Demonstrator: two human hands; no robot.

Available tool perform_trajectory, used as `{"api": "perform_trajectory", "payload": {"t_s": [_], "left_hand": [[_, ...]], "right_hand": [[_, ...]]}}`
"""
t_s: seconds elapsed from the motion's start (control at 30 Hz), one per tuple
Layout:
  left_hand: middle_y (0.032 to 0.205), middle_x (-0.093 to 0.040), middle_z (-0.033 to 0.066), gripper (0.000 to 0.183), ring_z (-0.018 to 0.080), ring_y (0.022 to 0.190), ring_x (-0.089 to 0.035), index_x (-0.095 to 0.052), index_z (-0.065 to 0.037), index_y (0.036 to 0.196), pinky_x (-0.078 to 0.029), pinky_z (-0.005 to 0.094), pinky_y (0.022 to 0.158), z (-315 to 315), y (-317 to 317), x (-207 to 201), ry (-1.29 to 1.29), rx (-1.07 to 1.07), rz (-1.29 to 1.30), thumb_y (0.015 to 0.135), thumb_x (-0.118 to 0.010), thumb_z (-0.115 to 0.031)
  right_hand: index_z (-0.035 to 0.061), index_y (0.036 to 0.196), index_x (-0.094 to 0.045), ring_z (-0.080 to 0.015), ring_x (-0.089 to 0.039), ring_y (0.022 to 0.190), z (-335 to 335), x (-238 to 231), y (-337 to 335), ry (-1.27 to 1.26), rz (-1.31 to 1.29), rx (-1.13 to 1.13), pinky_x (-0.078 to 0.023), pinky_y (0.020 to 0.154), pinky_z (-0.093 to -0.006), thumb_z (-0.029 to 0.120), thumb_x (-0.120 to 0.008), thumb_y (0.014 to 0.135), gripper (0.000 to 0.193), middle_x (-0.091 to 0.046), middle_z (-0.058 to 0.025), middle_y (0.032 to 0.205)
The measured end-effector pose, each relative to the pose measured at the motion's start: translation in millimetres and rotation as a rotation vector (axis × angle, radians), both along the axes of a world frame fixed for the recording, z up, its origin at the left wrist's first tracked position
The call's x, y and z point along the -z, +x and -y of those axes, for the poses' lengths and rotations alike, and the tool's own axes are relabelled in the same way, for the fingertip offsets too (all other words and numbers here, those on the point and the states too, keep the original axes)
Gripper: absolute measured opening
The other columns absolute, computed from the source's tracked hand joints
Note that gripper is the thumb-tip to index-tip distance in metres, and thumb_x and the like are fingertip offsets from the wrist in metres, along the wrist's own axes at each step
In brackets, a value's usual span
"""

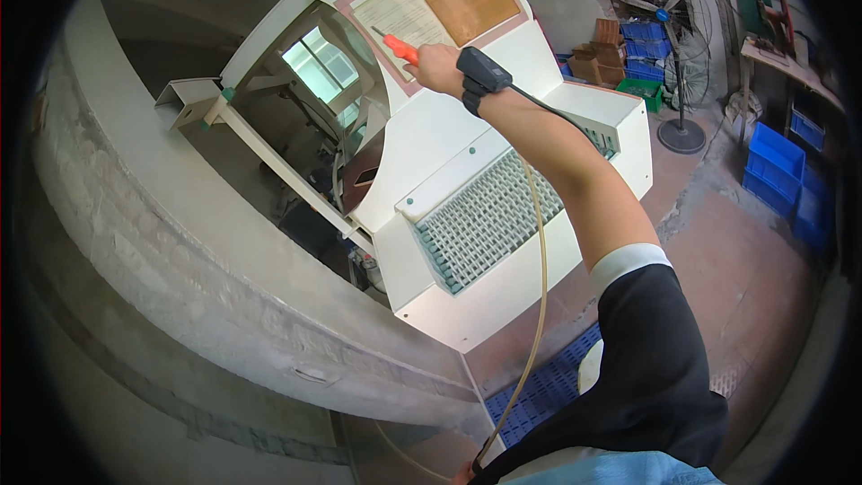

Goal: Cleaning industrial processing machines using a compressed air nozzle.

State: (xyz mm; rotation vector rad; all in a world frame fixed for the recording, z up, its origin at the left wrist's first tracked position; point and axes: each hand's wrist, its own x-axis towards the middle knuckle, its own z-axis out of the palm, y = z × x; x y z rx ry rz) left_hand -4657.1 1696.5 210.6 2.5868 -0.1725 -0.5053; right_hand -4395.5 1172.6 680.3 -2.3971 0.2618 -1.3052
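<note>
My right hand [440, 69] is closed around an orange-red handled tool [400, 48] with a thin dark tip, which looks like a screwdriver. It is held over the upper panel of a white machine [440, 130], in front of a printed sheet [404, 16] and an amber-brown plate [472, 5]. A black device [485, 70] with a cable is strapped to my right wrist. At the bottom edge, a sliver of my left hand [463, 474] shows beside a tan hose [539, 305]; its fingers are mostly cut off.
Below my right arm, a grid of pale pegs [489, 216] fills the machine's recess. A blue slatted mat [548, 391] lies on the floor. Rightward stand a black fan [680, 135], blue crates [777, 166] and a wooden table [790, 67]. A curved concrete wall [224, 278] runs along the left.
</note>
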Motion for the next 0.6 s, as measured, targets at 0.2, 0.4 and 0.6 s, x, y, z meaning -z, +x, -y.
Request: {"api": "perform_trajectory", "payload": {"t_s": [0.2, 0.4, 0.6], "left_hand": [[0.084, -0.060, 0.0226, 0.028, 0.0418, 0.079, -0.056, -0.053, -0.007, 0.101, -0.043, 0.0477, 0.067, 15, 3, -17, -0.056, -0.037, 0.005, 0.087, -0.043, -0.029], [0.084, -0.060, 0.0229, 0.028, 0.0419, 0.079, -0.056, -0.052, -0.006, 0.101, -0.043, 0.0475, 0.066, 29, -5, -53, -0.143, -0.137, 0.025, 0.087, -0.044, -0.029], [0.081, -0.058, 0.0243, 0.023, 0.0401, 0.076, -0.056, -0.053, -0.004, 0.093, -0.043, 0.0451, 0.064, -73, 46, 263, 0.193, 0.027, 0.297, 0.083, -0.050, -0.025]], "right_hand": [[0.0012, 0.085, -0.064, -0.0349, -0.062, 0.079, -7, -61, 23, -0.069, 0.105, 0.125, -0.048, 0.071, -0.0419, 0.033, -0.051, 0.081, 0.035, -0.063, -0.0203, 0.081], [-0.0024, 0.089, -0.062, -0.0224, -0.060, 0.049, 45, -58, 39, 0.402, 0.138, 0.154, -0.047, 0.042, -0.0320, 0.039, -0.057, 0.081, 0.043, -0.062, -0.0124, 0.070], [-0.0058, 0.076, -0.059, -0.0199, -0.058, 0.046, -114, -126, 64, 0.231, 0.033, -0.372, -0.047, 0.043, -0.0299, 0.044, -0.059, 0.075, 0.050, -0.060, -0.0092, 0.059]]}}
